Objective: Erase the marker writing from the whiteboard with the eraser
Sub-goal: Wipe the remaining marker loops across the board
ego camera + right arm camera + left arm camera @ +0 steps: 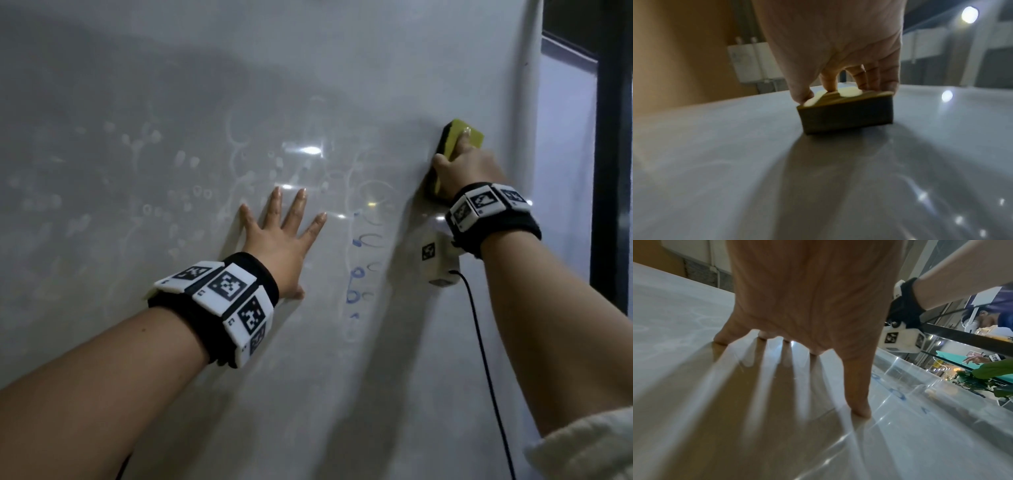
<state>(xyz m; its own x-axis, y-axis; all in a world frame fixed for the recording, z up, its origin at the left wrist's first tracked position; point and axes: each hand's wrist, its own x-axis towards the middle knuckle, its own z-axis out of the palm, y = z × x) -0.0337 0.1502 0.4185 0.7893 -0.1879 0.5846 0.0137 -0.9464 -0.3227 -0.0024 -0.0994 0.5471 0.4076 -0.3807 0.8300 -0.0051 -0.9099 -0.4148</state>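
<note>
**Pressing the eraser high on the board's right side**

Gripping the yellow-backed eraser (455, 154), the right hand (467, 169) is holding its dark felt face flat against the whiteboard (137, 85), near the board's right edge. In the right wrist view the thumb and curled fingers (869, 76) are pinching the eraser (846, 113) from both sides while one fingertip is pressing down on its yellow back.

The left hand (279, 246) is lying flat on the board with its fingers straight and spread, holding nothing; the left wrist view is showing the same splayed hand (807, 305) touching the glossy surface.

Blue marker writing (356, 284) is sitting in a short column between the two hands, below the eraser and apart from it. Faint ghost traces are covering much of the board to the left. A black cable (486, 359) is hanging from the right wrist camera.
</note>
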